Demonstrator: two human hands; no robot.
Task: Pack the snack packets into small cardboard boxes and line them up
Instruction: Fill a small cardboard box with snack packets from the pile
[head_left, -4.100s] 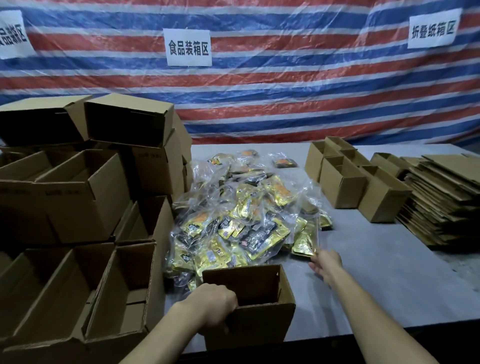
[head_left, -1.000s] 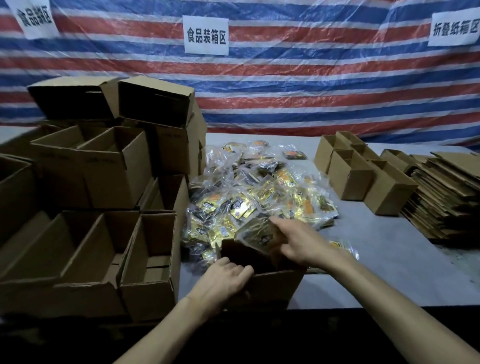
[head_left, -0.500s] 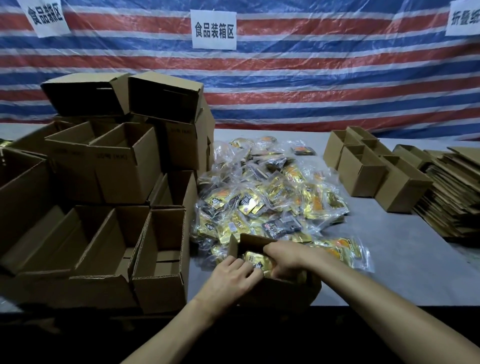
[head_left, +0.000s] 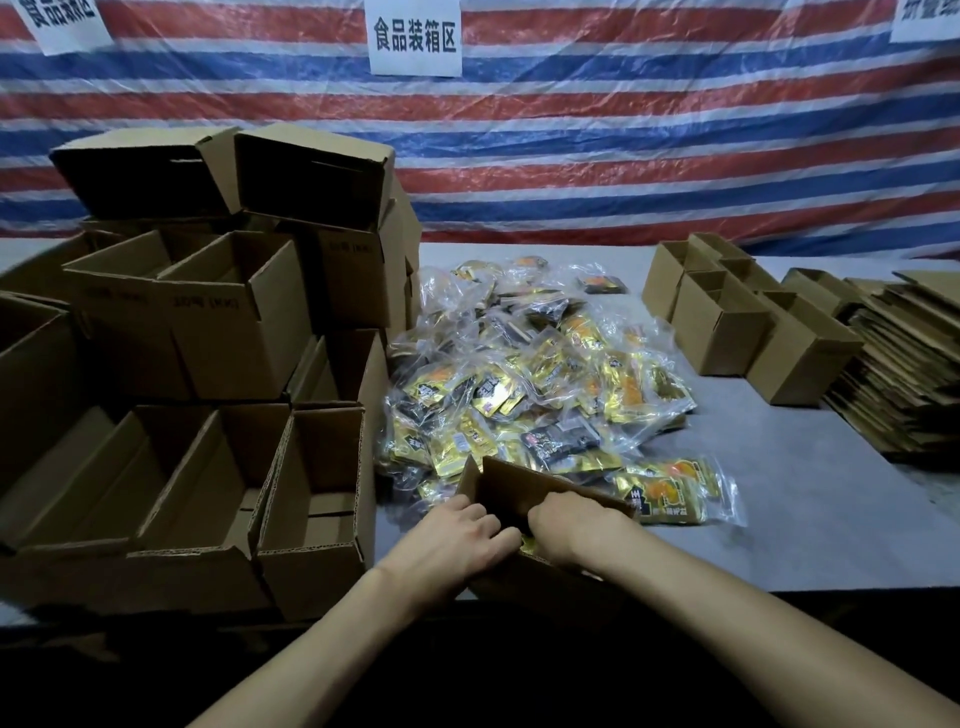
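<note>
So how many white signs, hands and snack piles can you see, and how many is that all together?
White signs: 3
Hands: 2, the left hand and the right hand
Snack pile: 1
Total: 6

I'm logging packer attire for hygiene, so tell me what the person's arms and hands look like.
The left hand and right hand are bare: no gloves, no watch or rings visible. Left forearm and right forearm are uncovered to the frame's edge; no sleeve shows.
</note>
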